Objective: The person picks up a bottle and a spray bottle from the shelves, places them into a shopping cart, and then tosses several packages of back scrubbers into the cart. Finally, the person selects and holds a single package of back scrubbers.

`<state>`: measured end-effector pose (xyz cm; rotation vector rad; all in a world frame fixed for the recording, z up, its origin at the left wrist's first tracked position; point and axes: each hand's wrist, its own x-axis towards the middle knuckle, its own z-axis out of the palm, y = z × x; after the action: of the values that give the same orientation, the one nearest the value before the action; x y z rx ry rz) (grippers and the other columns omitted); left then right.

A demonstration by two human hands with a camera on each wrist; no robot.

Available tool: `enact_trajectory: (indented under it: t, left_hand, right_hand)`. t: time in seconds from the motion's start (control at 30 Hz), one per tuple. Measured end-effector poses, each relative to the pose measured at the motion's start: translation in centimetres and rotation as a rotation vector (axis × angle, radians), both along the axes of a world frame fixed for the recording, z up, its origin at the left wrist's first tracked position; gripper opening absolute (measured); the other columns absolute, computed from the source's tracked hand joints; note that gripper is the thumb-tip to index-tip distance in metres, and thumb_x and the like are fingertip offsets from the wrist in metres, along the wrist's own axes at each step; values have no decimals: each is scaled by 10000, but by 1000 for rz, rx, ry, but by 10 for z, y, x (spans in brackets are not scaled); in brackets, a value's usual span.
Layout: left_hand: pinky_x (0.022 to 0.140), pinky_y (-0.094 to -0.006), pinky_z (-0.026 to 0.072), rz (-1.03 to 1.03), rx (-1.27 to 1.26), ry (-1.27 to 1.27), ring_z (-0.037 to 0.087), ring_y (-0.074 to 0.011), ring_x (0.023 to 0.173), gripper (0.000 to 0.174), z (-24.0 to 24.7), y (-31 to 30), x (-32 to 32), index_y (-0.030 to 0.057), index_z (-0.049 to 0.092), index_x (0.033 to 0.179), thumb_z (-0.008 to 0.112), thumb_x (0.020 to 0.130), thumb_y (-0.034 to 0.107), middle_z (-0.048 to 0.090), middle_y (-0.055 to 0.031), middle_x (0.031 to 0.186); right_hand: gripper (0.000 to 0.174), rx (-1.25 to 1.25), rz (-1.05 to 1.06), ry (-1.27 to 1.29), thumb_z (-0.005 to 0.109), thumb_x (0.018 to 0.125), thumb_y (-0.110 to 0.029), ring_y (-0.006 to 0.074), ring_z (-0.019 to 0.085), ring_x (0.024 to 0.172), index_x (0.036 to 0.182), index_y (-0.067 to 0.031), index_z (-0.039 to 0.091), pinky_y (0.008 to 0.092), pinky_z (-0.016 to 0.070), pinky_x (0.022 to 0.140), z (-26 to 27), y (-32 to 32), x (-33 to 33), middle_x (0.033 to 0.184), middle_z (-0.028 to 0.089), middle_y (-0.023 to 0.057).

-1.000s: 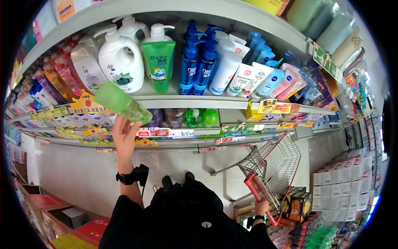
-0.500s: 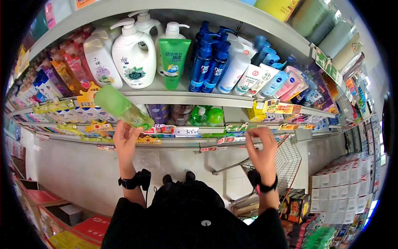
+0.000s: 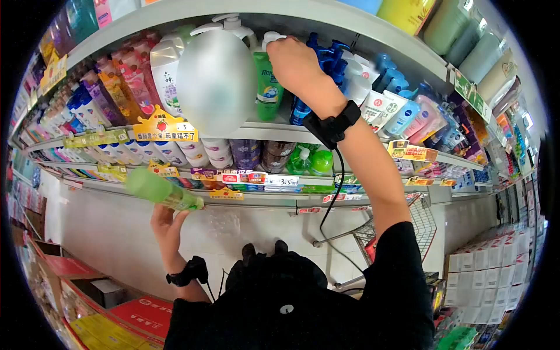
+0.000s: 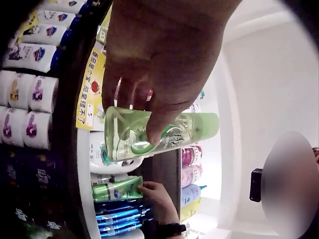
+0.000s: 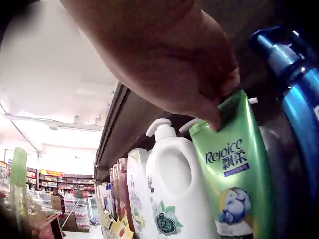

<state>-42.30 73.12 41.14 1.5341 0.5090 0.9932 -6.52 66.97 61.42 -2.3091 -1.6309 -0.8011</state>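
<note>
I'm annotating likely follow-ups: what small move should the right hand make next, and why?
Probably lift the green Rejoice tube slightly and draw it forward. The right hand pinches its top, it appears to stand on the shelf, and blue pump bottles stand close beside it.

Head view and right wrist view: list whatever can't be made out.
Head view: right hand covers part of Rejoice tube.
Head view: blurred patch hides most of white handled pump bottle.
Head view: green-capped bottle blurred, lettering too small.
Right wrist view: bottom edge cuts off Rejoice tube's lower end.
</note>
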Motion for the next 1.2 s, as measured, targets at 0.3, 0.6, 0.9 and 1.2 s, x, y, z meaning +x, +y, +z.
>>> enact_trajectory:
  t: [0.3, 0.6, 0.9, 1.2]
  left_hand:
    - [961, -340, 416, 60, -64, -53, 532, -221, 1120, 526, -14, 1, -21, -53, 464, 1259, 618, 760, -119, 553, -135, 1210]
    - [946, -330, 419, -13, -79, -33, 542, -198, 1083, 468, 6, -11, 9, -44, 521, 1196, 636, 746, -108, 569, -100, 1158]
    - [840, -265, 460, -269, 13, 28, 577, -125, 956, 404, 58, -14, 123, -31, 528, 1189, 653, 804, -22, 607, -59, 1063]
    - [823, -269, 471, -461, 180, -104, 597, -129, 913, 422, 63, -7, 231, -43, 524, 1186, 689, 804, 24, 633, -77, 1023]
  right_hand:
    - [142, 61, 134, 95, 582, 787, -75, 381, 634, 828, 892, -33, 668, 445, 524, 724, -7, 17, -13, 867, 642, 206]
    - [182, 195, 181, 211, 632, 798, -149, 357, 637, 842, 943, -46, 669, 441, 521, 737, -5, 8, -8, 921, 655, 174]
    - [333, 183, 637, 608, 689, 816, -306, 151, 609, 737, 1013, -43, 640, 262, 473, 602, 29, -61, -32, 874, 649, 70]
    - [435, 148, 538, 251, 736, 701, -255, 348, 625, 905, 1085, -99, 606, 425, 509, 783, 23, -78, -4, 951, 661, 149]
